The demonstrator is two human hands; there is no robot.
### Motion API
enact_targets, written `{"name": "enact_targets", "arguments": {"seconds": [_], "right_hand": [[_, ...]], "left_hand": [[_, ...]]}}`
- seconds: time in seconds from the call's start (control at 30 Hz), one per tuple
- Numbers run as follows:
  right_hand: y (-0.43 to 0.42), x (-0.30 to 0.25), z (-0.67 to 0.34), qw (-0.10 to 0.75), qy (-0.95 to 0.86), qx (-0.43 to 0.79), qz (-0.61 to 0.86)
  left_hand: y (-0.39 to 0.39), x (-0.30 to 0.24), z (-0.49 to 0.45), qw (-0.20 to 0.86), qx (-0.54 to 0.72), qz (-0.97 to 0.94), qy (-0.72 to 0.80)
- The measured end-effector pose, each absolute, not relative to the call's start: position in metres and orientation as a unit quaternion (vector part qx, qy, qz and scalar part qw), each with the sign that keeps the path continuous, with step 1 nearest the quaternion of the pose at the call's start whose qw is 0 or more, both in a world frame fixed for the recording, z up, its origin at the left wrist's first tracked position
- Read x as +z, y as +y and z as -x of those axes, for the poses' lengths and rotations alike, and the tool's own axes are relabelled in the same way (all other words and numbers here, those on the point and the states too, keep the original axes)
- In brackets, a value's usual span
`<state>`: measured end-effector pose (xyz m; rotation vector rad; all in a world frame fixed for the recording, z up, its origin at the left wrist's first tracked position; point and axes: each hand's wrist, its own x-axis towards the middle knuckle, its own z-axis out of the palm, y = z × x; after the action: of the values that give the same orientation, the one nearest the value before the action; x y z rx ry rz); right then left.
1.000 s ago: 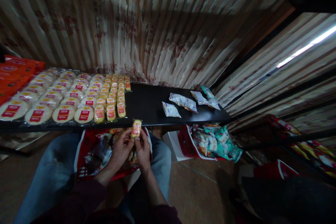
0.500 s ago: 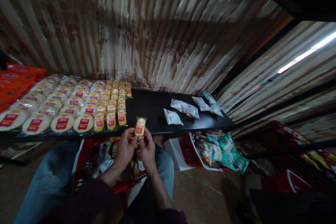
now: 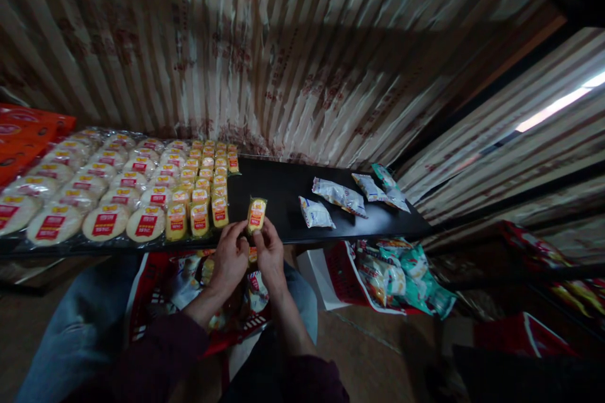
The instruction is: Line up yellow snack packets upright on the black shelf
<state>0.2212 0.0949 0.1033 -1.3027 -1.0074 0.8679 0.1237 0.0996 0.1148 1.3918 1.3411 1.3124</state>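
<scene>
A small wrapped snack cake (image 3: 256,214), yellow with a red and orange label, is held upright between both hands at the shelf's front edge. My left hand (image 3: 231,257) is closed, its fingertips at the cake's lower left. On the other side, my right hand (image 3: 269,255) pinches the cake with the thumb across its lower front. Just left of it, rows of the same small yellow cakes (image 3: 199,219) stand on the black shelf (image 3: 265,179). Further left lie rows of round, pale wrapped cakes (image 3: 104,223) with red labels.
White snack packets (image 3: 316,212) lie on the shelf's right part. Orange packages (image 3: 28,138) sit at the far left. Below, a red basket (image 3: 142,283) of packets stands between my knees, and another red basket (image 3: 338,271) holds green bags. Corrugated sheeting (image 3: 246,44) rises behind.
Both hands have moved slightly up and forward with the small cake, bringing it further over the shelf. The view has shifted a little.
</scene>
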Motion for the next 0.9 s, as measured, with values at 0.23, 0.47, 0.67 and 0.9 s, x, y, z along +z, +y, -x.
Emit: {"name": "enact_targets", "arguments": {"seconds": [0.23, 0.47, 0.67, 0.9], "right_hand": [[0.114, 0.110, -0.222, 0.583, -0.445, 0.355, 0.580], [0.140, 0.113, -0.220, 0.583, -0.426, 0.389, 0.572], [0.174, 0.096, -0.222, 0.582, -0.421, 0.387, 0.577], [0.217, 0.086, -0.216, 0.592, -0.413, 0.372, 0.584]], "left_hand": [[0.113, 0.111, -0.132, 0.416, 0.511, -0.540, 0.524], [0.128, 0.122, -0.137, 0.389, 0.495, -0.549, 0.550], [0.149, 0.130, -0.143, 0.400, 0.467, -0.547, 0.568], [0.182, 0.129, -0.152, 0.405, 0.462, -0.514, 0.599]]}}
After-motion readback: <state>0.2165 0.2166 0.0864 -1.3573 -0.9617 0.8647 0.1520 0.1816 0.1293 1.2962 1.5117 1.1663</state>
